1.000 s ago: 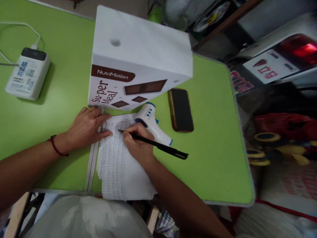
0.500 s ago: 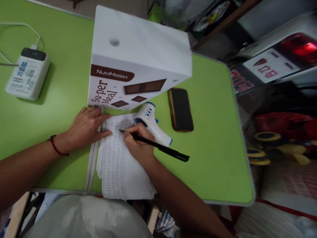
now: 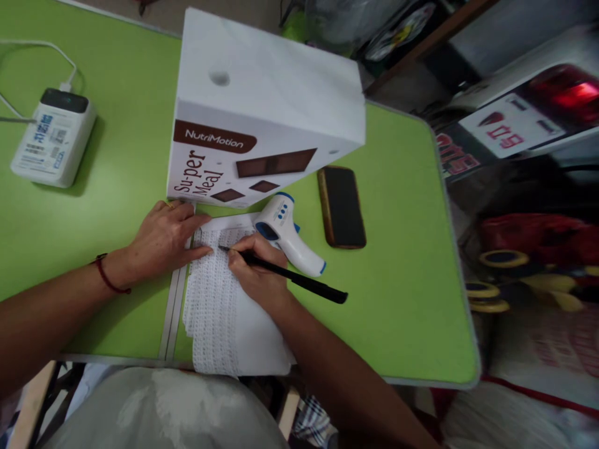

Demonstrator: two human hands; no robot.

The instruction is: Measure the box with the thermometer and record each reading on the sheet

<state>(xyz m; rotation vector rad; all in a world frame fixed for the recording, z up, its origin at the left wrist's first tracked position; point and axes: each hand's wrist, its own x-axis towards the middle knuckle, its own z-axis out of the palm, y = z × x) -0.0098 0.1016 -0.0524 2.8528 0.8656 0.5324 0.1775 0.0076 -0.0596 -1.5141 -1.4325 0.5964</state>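
A black pen is pinched in my right hand, its tip low over the upper part of a sheet of paper. Dense rows of small handwriting cover the sheet's left side, while its lower right is blank. My left hand lies flat with fingers apart across the paper's upper left edge. Just beyond my right hand rests a white and blue infrared thermometer, lying over the top of the paper. Behind the paper stands a white NutriMotion box.
A phone lies right of the thermometer on the green table. At the left sits a white power bank with cables. A metal seam crosses the table beside the paper. Bags and boxes crowd the floor at right.
My right hand and the pen have moved slightly left along the writing. My left hand stays in place on the paper. The thermometer, phone and box look unmoved.
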